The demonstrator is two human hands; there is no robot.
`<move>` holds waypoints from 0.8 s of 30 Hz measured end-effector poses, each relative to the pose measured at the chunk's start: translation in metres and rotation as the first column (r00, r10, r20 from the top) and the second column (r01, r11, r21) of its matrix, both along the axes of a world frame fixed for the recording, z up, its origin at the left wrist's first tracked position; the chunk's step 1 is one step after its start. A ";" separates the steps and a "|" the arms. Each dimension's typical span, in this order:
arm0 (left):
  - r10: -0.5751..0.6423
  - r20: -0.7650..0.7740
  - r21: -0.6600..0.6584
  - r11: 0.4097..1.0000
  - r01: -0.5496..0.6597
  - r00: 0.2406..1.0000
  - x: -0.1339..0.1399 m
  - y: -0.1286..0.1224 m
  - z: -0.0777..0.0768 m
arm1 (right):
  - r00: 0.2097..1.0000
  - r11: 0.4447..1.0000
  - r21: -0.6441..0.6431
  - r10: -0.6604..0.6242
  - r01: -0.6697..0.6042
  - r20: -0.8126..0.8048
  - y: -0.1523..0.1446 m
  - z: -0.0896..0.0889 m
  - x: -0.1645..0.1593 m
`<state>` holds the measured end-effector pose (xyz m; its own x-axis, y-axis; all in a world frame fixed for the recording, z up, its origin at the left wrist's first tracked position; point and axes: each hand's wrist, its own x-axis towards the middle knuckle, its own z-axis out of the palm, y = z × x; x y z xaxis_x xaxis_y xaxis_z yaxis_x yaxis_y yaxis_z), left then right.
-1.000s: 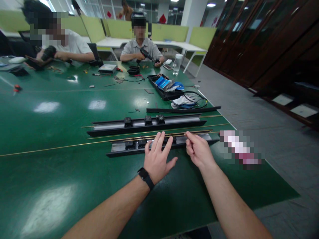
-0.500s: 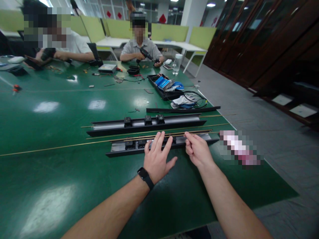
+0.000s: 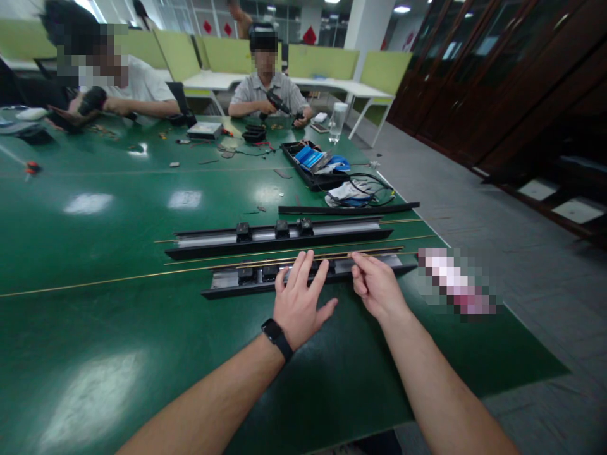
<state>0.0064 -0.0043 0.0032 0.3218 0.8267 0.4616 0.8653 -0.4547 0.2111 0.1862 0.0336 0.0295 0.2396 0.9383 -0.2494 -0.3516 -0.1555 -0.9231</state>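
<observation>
My left hand (image 3: pixel 301 294), wearing a black watch, lies with spread fingers over the near black channel (image 3: pixel 220 292). Its fingertips touch the channel or the rods above it; the exact contact is hidden. A long thin brass-coloured rod (image 3: pixel 95 283) runs along this channel and far out to the left. Thumb and index finger of my right hand (image 3: pixel 374 284) are pinched on the rod near the channel's right end. Small black blocks (image 3: pixel 246 273) sit inside the channel, partly behind my left hand. Just beyond lies a second black channel (image 3: pixel 279 242) with three black blocks.
A black strip (image 3: pixel 348 210) lies behind the channels. Further back are a black tray (image 3: pixel 313 180) of blue items and gloves (image 3: pixel 353 191) with cable. Two people sit across the green table (image 3: pixel 142 385) holding power drills. The table's right edge slants close by.
My right hand's fingertips have shifted very slightly left along the rod. My left hand stays in place. The person at far left has moved their head a little.
</observation>
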 end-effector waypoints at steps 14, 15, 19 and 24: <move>0.000 -0.004 -0.002 1.000 0.000 1.000 0.001 -0.001 0.002 | 0.998 0.998 -0.020 -0.065 0.064 -0.027 0.002 0.002 -0.003; -0.001 -0.005 -0.001 1.000 0.001 1.000 0.001 -0.001 0.002 | 0.998 0.998 -0.021 -0.065 0.064 -0.028 0.001 0.002 -0.003; 0.003 -0.011 -0.005 1.000 -0.003 1.000 0.001 0.000 0.002 | 0.999 0.999 -0.014 -0.041 0.041 -0.027 0.001 0.003 -0.002; -0.001 -0.012 -0.009 1.000 0.001 1.000 0.000 -0.001 0.002 | 1.000 1.000 -0.008 0.009 -0.009 -0.021 0.000 0.003 0.000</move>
